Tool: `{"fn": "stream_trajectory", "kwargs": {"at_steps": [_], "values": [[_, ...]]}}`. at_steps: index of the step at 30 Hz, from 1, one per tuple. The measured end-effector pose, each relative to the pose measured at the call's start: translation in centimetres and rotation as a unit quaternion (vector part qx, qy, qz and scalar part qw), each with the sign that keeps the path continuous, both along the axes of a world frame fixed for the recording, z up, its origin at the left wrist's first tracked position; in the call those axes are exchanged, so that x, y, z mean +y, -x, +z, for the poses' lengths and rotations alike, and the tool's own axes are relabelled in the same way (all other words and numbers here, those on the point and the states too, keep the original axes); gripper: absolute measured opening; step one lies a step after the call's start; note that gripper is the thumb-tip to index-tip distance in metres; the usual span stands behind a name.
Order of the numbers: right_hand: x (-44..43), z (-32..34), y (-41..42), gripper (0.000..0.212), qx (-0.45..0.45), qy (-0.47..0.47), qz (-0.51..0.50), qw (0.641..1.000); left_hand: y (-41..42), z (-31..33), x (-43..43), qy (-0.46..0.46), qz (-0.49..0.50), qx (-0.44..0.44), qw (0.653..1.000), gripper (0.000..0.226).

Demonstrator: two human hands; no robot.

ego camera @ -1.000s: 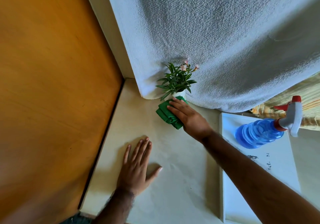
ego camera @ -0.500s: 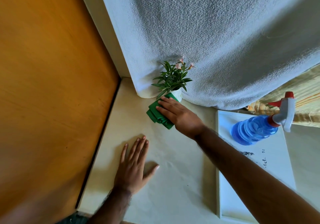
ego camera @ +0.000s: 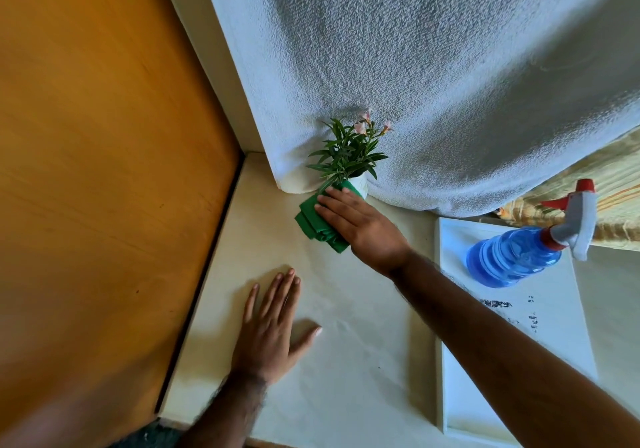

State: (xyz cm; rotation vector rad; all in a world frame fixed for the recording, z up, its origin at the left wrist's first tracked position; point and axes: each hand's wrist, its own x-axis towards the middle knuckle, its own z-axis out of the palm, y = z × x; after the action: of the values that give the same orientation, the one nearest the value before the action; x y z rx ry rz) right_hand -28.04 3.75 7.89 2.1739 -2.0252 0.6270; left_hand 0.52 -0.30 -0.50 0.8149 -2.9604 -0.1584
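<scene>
A folded green cloth (ego camera: 313, 220) lies on the cream tabletop (ego camera: 346, 361) just in front of a small potted plant (ego camera: 348, 156) in a white pot. My right hand (ego camera: 360, 224) presses flat on the cloth with straight fingers, fingertips close to the pot. My left hand (ego camera: 268, 330) rests palm down on the tabletop nearer to me, fingers spread and holding nothing.
A white textured curtain (ego camera: 433, 66) hangs behind the plant. An orange wooden panel (ego camera: 97, 170) borders the table on the left. A white tray (ego camera: 460, 395) on the right carries a blue spray bottle (ego camera: 509, 257) with a grey and red trigger.
My right hand and the green cloth stay pressed by the pot, shifting only slightly. The left hand has not moved on the table. The view has drifted a little.
</scene>
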Motion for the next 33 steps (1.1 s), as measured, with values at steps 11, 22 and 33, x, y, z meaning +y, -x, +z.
{"fn": "stream_trajectory", "kwargs": {"at_steps": [11,22,33], "values": [[1.2,-3.7,0.1,0.063,-0.072,-0.092,-0.034,0.993,-0.1,-0.1,0.0,0.007,-0.005,0.028,1.000,0.095],[3.7,-1.8,-0.8,0.070,-0.130,-0.084,-0.086,0.984,-0.2,-0.2,-0.1,0.009,-0.008,0.019,1.000,0.096],[19.1,1.0,-3.3,0.064,-0.112,-0.039,-0.226,0.967,-0.3,-0.1,-0.1,-0.007,-0.013,0.022,1.000,0.095]]}}
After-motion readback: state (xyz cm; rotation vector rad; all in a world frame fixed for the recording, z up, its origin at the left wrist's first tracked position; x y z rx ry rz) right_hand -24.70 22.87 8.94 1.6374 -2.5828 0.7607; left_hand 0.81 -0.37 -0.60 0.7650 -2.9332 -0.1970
